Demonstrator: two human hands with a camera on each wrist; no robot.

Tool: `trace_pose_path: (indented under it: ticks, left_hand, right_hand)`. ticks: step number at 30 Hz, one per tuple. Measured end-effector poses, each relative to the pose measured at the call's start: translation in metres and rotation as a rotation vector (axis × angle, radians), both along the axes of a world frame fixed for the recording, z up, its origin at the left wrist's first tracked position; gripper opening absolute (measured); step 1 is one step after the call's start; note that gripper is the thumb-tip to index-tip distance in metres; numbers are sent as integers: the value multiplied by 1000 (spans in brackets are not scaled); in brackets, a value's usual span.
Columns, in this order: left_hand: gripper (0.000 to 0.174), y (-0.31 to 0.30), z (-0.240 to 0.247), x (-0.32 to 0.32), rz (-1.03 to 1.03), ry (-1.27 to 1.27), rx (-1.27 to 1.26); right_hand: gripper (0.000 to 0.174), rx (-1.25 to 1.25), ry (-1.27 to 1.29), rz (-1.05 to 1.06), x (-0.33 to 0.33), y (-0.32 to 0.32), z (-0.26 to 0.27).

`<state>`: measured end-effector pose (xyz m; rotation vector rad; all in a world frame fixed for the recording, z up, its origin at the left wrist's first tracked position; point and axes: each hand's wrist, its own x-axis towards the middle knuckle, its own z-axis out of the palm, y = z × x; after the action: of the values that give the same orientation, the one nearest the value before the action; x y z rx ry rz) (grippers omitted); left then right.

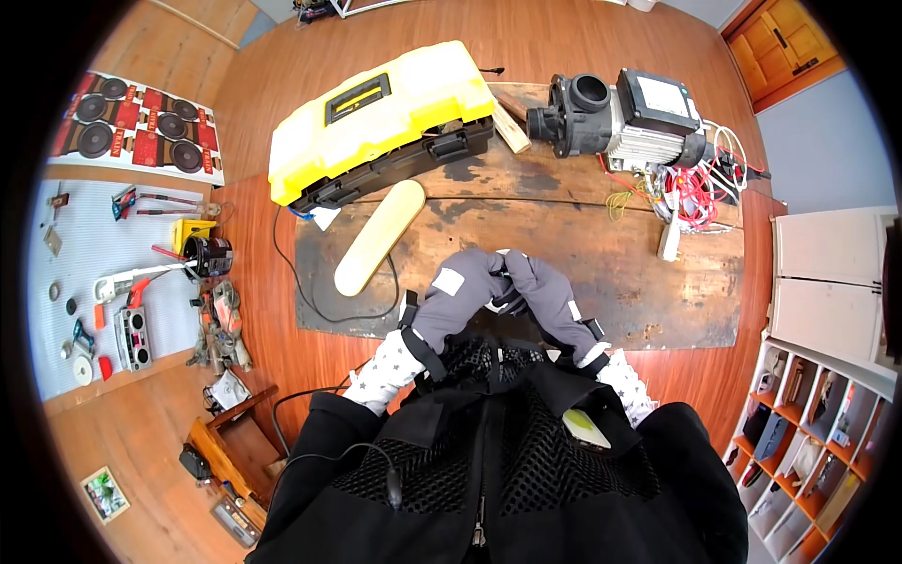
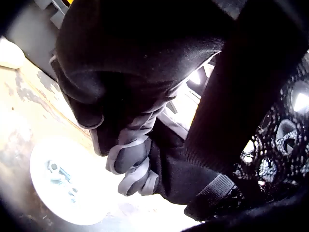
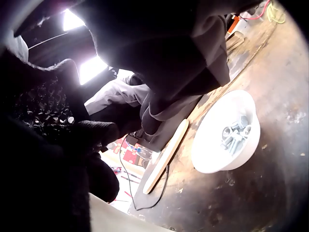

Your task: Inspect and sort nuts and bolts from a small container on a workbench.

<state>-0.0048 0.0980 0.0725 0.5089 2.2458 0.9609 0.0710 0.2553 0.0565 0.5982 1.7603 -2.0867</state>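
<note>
Both hands wear grey and black gloves and meet in front of the chest, over the near part of the wooden table point(image 1: 601, 226). The left hand point(image 1: 456, 291) bends inward, its fingertips against those of the right hand point(image 1: 547, 291). In the left wrist view, gloved fingers point(image 2: 133, 162) bunch together in dark shadow; I cannot tell whether anything is held between them. Close below the hands stands a white bowl point(image 3: 207, 137) with several metal bolts and nuts point(image 3: 235, 135) inside. From the head view the hands mostly hide this bowl.
A yellow and black toolbox point(image 1: 376, 113) stands at the table's far left, with a pale round-ended board point(image 1: 381, 237) in front. A black cable point(image 1: 324, 315) loops beside it. At the far right sit a motor pump point(image 1: 620, 117) and tangled wires point(image 1: 700, 193).
</note>
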Motion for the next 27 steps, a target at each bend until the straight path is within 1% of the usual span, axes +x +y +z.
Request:
trace_pose_path:
  ticks: [1,2,3,4,5,6,7,8,9,10,11,14,15,16,17,18,19,20,21,22,24,25,26,27]
  left_hand:
    - [24,-1,3,0,17,-30,24]
    - [24,-1,6,0,35,-59,49]
    - [24,-2,8,-2,35,-59,48]
    - [23,-4,11,-4,30,-124,38]
    - [23,-5,14,-7,26,-190,28]
    - [23,-7,17,-11,28,-190,27]
    - [24,-8,21,-16,1,-268,38]
    - [24,-8,22,-18,-27,-346,51]
    - [24,-7,21,-16,-28,-347,50]
    - [24,-5,18,-13,-56,-232,3]
    - [25,-3,17,-11,-84,-117,-43]
    - [24,-1,17,-8,-92,-117,13]
    - [24,-1,18,-8,-92,-118,12]
    - [24,0,26,-11,-96,-188,18]
    - [23,0,31,-14,-102,-258,24]
    - [23,-3,32,-19,-104,-260,24]
    - [23,-8,33,-25,-150,-365,61]
    - [22,-9,36,-29,-194,-469,98]
    - [21,-6,44,-32,-173,-533,2]
    - [21,-7,42,-33,-173,-534,2]
    - [25,-10,39,-35,-244,-489,7]
    - [25,-10,38,-34,-244,-489,7]
    - [23,-9,42,-31,-255,-456,139]
    - [21,-7,44,-30,-265,-422,271]
  right_hand:
    - [47,75,3,12,0,0,-1]
    - [47,74,3,13,1,-1,-8]
    - [38,189,128,46,3,-2,-20]
    - [32,304,254,79,6,-2,-30]
    - [32,304,254,80,9,1,-33]
    - [31,603,485,202,13,4,-36]
    - [36,900,715,324,16,6,-40]
    - [36,900,715,324,16,7,-41]
    - [42,979,785,364,15,7,-43]
    - [48,1059,854,404,15,8,-45]
    - [48,1059,852,403,14,9,-41]
    - [47,1057,847,449,13,12,-29]
    - [46,1158,847,484,13,13,-28]
    - [46,1259,845,517,13,13,-25]
    - [46,1260,841,516,14,14,-20]
    - [45,1296,876,533,12,14,-10]
    - [44,1331,910,549,11,14,-5]
    - [44,1331,907,548,10,15,-9]
    - [41,1286,930,605,9,17,-14]
    - [39,1239,953,661,10,18,-18]
    - [37,1214,953,639,10,17,-16]
    - [36,1189,954,618,11,17,-15]
    - [36,1188,953,619,11,17,-17]
    - [31,1060,875,540,12,18,-21]
